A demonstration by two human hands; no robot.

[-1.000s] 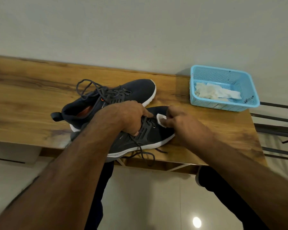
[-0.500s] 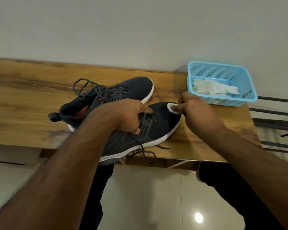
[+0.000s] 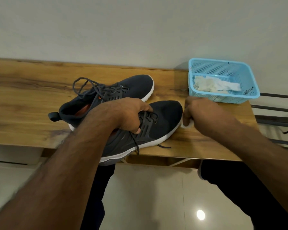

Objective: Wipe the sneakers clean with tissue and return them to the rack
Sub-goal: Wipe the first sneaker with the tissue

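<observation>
Dark near sneaker (image 3: 163,117) lies on the wooden table (image 3: 23,103), heel past the front edge, beside its twin (image 3: 133,87). Left hand (image 3: 128,113) has a closed grip over its laces; right hand (image 3: 199,112) pinches tissue (image 3: 184,125) at the toe sole. Blue basket (image 3: 249,97) holds used tissues.

Both bare forearms reached forward from the bottom corners of the view, the left one thick and close to the camera, the right one coming in at a slant. The left hand (image 3: 130,114) lay knuckles up with its fingers curled down around the laced top of the near sneaker (image 3: 163,120), the thumb reaching toward the toe. The right hand (image 3: 200,113) sat just beside that sneaker's toe, back turned up, its fingers curled and pinching a small white tissue (image 3: 185,125) against the white edge of the sole.
</observation>
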